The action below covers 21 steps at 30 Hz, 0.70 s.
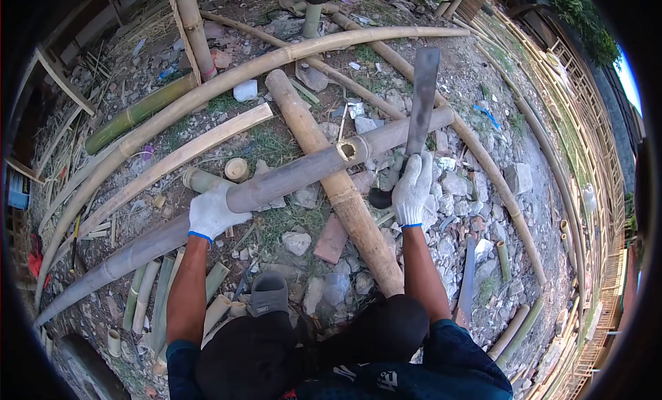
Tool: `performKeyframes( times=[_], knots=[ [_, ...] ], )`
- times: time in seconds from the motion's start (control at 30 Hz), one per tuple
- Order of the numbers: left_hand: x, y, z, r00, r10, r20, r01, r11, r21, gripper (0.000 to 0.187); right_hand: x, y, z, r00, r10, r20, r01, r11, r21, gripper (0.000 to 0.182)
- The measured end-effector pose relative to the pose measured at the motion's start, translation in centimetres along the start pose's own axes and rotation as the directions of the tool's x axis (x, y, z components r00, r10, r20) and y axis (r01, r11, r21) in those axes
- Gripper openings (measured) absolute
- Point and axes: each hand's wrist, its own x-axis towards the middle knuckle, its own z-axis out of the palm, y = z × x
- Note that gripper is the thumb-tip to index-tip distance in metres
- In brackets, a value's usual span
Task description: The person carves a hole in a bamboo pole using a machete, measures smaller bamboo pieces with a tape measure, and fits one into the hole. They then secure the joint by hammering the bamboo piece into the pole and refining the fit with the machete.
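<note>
A long grey bamboo pole (289,174) lies slantwise across a thicker tan bamboo pole (352,205). Near their crossing, the grey pole has a jagged hole (347,150) cut in its upper side. My left hand (212,212), in a white glove with a blue cuff, is wrapped round the grey pole left of the hole. Gloved as well, my right hand (412,190) grips a machete by its dark handle, right of the crossing. The machete's wide blade (423,90) points up and away, passing over the grey pole near its right end.
Curved bamboo poles (293,52) arch beyond the work. A saw (466,279) lies on the rubble right of my knees, near a reddish brick (332,239). Short bamboo pieces (163,296) lie at the lower left. An upright post (312,17) stands at the top.
</note>
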Motion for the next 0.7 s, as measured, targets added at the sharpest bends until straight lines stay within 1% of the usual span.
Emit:
performKeyframes(
  times=[0.07,0.1,0.13,0.17,0.2,0.23,0.27,0.3,0.33,0.37,0.4,0.43,0.47,0.5,0.6,0.67,0.7],
  knots=[
    [-0.2,0.2,-0.5,1.000,0.007,-0.011,-0.007,1.000,0.029,0.079,-1.4,3.9,1.7,0.995,-0.068,-0.080,0.055,0.987,-0.148,0.023],
    [-0.4,0.3,-0.3,1.000,0.008,-0.026,-0.008,1.000,0.019,0.079,-2.1,5.7,1.6,0.978,0.001,0.208,0.096,0.885,-0.457,0.027],
    [-0.6,0.4,0.0,0.999,0.008,-0.045,-0.008,1.000,0.003,0.079,-3.3,6.6,2.3,0.980,-0.069,0.189,0.138,0.914,-0.382,0.029],
    [-0.5,0.3,0.2,0.998,0.006,-0.061,-0.007,1.000,-0.008,0.079,-2.9,7.5,1.6,0.974,-0.033,0.225,0.121,0.913,-0.390,0.030],
    [-0.1,0.3,0.1,0.996,0.013,-0.085,-0.013,1.000,-0.003,0.078,-1.9,6.0,1.1,0.962,-0.008,0.271,0.119,0.912,-0.393,0.031],
    [-0.2,0.1,0.4,0.996,0.023,-0.086,-0.022,1.000,0.014,0.078,-1.5,4.6,1.0,0.977,-0.062,0.203,0.112,0.962,-0.248,0.030],
    [-0.3,-0.2,0.6,0.996,0.039,-0.079,-0.037,0.999,0.036,0.077,-0.6,2.0,0.3,0.983,0.066,0.170,-0.023,0.970,-0.242,0.029],
    [-0.4,0.4,-0.3,1.000,0.005,-0.013,-0.004,0.999,0.049,0.077,-0.2,-0.6,0.2,0.996,0.060,0.062,-0.055,0.996,-0.068,0.028],
    [-0.6,0.4,-0.2,1.000,-0.001,-0.007,0.001,0.999,0.049,0.077,0.0,-2.1,0.2,0.996,0.070,-0.049,-0.064,0.992,0.112,0.028],
    [-0.4,0.4,-0.3,1.000,-0.003,-0.011,0.003,0.999,0.047,0.077,0.4,0.5,0.8,0.984,0.078,-0.158,-0.042,0.975,0.219,0.027],
    [-0.5,0.5,-0.3,1.000,0.000,-0.011,0.001,0.999,0.046,0.078,-0.2,2.6,1.2,0.999,0.039,0.007,-0.039,0.999,-0.017,0.026],
    [-0.7,0.4,0.0,0.999,0.014,-0.031,-0.013,0.999,0.036,0.078,-1.2,4.5,1.2,0.984,0.037,0.174,0.008,0.968,-0.250,0.027],
    [-0.7,0.1,0.4,0.998,0.025,-0.063,-0.024,0.999,0.023,0.078,-1.7,5.6,1.1,0.941,0.064,0.331,0.100,0.884,-0.456,0.027],
    [-0.5,0.1,0.6,0.995,0.030,-0.097,-0.030,1.000,0.006,0.079,-1.7,6.1,0.9,0.925,0.085,0.369,0.077,0.912,-0.403,0.030],
    [-0.2,-0.4,1.1,0.992,0.042,-0.117,-0.035,0.997,0.064,0.079,-0.1,1.3,0.5,0.977,0.092,0.195,-0.036,0.962,-0.271,0.029],
    [-0.4,0.1,0.4,0.999,0.011,-0.043,-0.009,0.998,0.055,0.080,0.4,-2.2,0.2,0.998,0.069,0.003,-0.069,0.998,-0.004,0.027],
    [-0.4,0.4,-0.1,1.000,-0.002,-0.016,0.003,0.999,0.049,0.081,-0.1,-0.5,1.5,0.988,0.105,-0.114,-0.093,0.990,0.109,0.028]
  ],
)
